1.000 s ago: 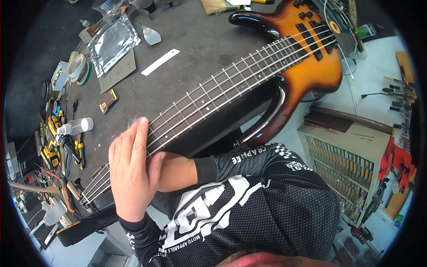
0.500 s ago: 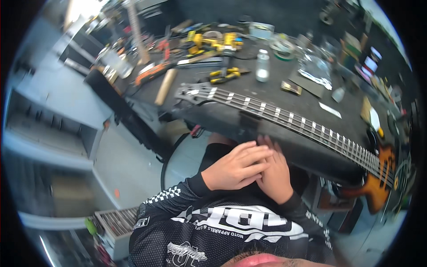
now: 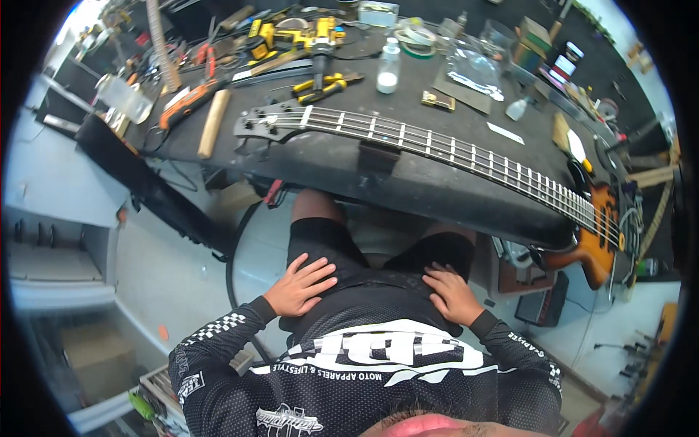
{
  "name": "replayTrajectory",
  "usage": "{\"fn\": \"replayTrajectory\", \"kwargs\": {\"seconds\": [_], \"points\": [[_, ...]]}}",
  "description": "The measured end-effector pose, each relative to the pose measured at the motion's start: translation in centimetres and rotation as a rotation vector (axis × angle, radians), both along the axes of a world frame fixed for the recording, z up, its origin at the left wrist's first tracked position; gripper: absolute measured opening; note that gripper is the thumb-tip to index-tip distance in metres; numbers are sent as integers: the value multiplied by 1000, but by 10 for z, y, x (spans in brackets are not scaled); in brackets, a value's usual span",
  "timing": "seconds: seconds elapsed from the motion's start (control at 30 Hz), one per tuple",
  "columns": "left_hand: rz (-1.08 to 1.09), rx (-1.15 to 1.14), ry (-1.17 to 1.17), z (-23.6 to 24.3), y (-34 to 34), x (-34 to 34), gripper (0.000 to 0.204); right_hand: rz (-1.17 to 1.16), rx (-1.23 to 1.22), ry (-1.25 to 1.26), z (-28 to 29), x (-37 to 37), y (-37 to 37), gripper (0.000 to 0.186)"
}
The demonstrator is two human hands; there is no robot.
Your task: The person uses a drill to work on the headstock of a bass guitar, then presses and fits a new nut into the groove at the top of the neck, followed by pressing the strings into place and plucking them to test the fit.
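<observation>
"Sunburst gloss and four strings: where does that bass guitar [image 3: 441, 144] lie from your hands?"

"Ahead of both, along the near edge of the workbench [image 3: 408, 108]. Its headstock [image 3: 255, 126] is ahead and a little left of my left hand [image 3: 300, 285]; its body [image 3: 601, 240] is well off to the right of my right hand [image 3: 451, 293], and farther forward. Neither hand touches it."

"What are they doing, then?"

"Resting on my black shorts [image 3: 324, 244], one over each thigh. My left lies flat with the fingers loosely spread; my right is much the same, fingers slightly bent. I've got hold of nothing."

"How would it handle?"

"Fairly heavy, I'd judge, most of the weight sitting in the body out to my right. The neck [image 3: 389, 129] looks long and stiff. That gloss would likely be slick under my fingers and easy to scratch or chip."

"Best grip?"

"Left hand around the neck, right hand under the body, close in to me. I'd leave the tuners alone; they're no handle. And I'd mind the wooden rod [image 3: 214, 124], ahead and left of my left hand, and the white strip [image 3: 505, 133], ahead and right of my right: a swinging end could catch either."
</observation>
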State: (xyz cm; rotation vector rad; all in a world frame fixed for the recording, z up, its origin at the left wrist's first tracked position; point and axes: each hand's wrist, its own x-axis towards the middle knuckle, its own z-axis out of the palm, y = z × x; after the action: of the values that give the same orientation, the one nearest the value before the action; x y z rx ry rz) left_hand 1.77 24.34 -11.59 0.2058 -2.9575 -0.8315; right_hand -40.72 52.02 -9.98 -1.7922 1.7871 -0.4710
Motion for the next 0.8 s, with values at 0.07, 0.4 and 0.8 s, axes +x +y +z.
{"fn": "replayTrajectory", "kwargs": {"seconds": [0.07, 0.4, 0.8], "points": [[-84, -7, -13, -4, -6, -7, 81, 74, -38, 23, 1, 6, 21, 59], [-91, 20, 110, -18, -26, -42, 70, -26, -187, 54, -33, 14, 22, 65], [-62, 4, 117, -22, -26, -44, 64, -10, -156, 40, -38, 3, 15, 70]]}}
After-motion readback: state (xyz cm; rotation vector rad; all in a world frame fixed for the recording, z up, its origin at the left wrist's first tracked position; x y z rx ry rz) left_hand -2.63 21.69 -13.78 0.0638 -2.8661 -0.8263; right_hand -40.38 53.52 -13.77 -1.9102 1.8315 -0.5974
